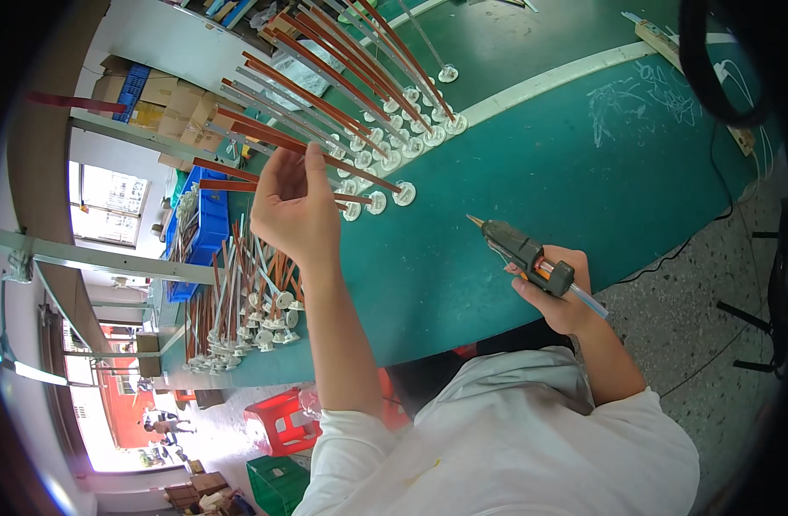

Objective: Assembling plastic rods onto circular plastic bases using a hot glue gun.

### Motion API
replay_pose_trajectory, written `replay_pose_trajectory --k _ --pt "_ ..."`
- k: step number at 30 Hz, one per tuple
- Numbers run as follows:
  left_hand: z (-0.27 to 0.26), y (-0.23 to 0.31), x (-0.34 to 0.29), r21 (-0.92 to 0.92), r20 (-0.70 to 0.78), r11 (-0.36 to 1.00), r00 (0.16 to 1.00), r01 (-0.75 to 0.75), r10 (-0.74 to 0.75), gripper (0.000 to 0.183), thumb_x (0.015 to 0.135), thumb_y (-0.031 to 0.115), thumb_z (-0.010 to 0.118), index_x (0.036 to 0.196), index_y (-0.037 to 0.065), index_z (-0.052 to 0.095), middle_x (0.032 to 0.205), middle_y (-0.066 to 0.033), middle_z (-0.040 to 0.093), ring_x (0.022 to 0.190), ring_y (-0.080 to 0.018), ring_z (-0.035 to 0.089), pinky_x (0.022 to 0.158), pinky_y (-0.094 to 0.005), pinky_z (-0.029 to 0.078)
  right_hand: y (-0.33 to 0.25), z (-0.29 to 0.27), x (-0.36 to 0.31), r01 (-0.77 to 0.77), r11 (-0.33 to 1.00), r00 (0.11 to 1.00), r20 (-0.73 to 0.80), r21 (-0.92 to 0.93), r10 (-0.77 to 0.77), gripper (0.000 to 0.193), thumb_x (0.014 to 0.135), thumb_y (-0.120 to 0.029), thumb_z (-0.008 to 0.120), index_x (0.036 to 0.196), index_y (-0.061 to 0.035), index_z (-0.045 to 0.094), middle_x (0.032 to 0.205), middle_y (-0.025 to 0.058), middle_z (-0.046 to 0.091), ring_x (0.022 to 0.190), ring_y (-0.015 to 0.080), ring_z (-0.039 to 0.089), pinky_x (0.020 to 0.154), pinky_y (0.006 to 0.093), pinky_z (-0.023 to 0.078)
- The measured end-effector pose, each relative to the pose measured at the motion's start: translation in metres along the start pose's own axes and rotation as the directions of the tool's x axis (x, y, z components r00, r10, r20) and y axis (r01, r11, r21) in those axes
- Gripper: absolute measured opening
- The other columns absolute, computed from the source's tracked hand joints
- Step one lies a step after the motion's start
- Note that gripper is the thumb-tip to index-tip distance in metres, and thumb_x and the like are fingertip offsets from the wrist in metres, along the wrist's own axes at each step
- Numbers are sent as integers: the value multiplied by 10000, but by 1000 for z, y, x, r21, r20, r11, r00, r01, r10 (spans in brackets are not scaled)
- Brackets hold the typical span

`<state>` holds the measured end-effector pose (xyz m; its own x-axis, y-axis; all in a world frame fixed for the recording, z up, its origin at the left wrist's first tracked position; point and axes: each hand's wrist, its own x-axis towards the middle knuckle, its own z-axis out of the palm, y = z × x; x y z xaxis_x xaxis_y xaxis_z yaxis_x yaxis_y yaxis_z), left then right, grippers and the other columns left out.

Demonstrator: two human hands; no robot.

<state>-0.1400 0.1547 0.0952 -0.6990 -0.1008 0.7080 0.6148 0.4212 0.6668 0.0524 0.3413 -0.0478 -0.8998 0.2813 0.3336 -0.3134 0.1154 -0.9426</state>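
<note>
My right hand point(562, 288) is wrapped round a dark hot glue gun point(519, 245). Its nozzle points up and left over the green table, and a clear glue stick point(590, 303) juts from its back. On the left, my left hand point(295, 198) is raised with its fingers curled, thumb and fingertips pinching a brown stick point(360, 170). That stick leans, its foot in a round white base point(403, 193) on the table. Beyond it stand rows of brown and silver sticks point(360, 64) in similar round white bases point(390, 160).
More sticks with white bases point(261, 322) lie heaped at the table's left end, beside a blue crate point(209, 225). A power strip point(656, 39) with cables lies at the far right of the green table point(428, 284). A red stool point(284, 421) and green crate point(275, 482) stand below.
</note>
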Motion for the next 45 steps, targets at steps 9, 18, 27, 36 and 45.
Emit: replay_pose_trajectory --k 9,18,27,36,45 --pt "-10 27 28 -54 -66 995 995 -84 80 240 852 91 760 1016 -66 682 891 -98 731 800 -116 701 728 -212 545 0 0 0 10 999 1000 -1 -46 -10 147 737 -96 747 801 -17 641 670 103 576 591 265 544 546 352 417" --pt "-13 44 61 -30 -61 987 986 -157 155 277 861 94 750 1070 -65 662 959 -114 722 861 -141 706 753 -216 552 -3 -5 0 7 996 998 67 -91 -1 162 750 -39 717 883 44 677 777 122 666 685 175 640 605 298 488" --pt "-21 65 90 -75 -68 974 976 -212 207 331 854 109 760 1106 -72 648 975 -135 719 885 -163 710 781 -222 562 -3 0 0 5 999 1000 4 -41 -5 148 738 -110 745 805 -20 647 679 112 598 617 291 569 569 362 439" --pt "-94 84 102 244 -156 820 814 -518 560 244 937 84 632 1140 -51 642 1074 -185 690 956 -270 709 864 -345 600 -7 -1 1 -14 1000 1000 9 -25 14 147 740 -110 744 805 -23 646 680 109 593 615 283 560 571 362 438" --pt "-229 22 -97 -360 418 837 873 413 -251 477 1017 311 505 1195 -128 562 1141 -272 642 965 -341 684 829 -443 550 -9 6 2 -136 991 988 75 -14 137 178 759 -57 719 915 20 681 737 98 640 644 150 593 580 299 454"
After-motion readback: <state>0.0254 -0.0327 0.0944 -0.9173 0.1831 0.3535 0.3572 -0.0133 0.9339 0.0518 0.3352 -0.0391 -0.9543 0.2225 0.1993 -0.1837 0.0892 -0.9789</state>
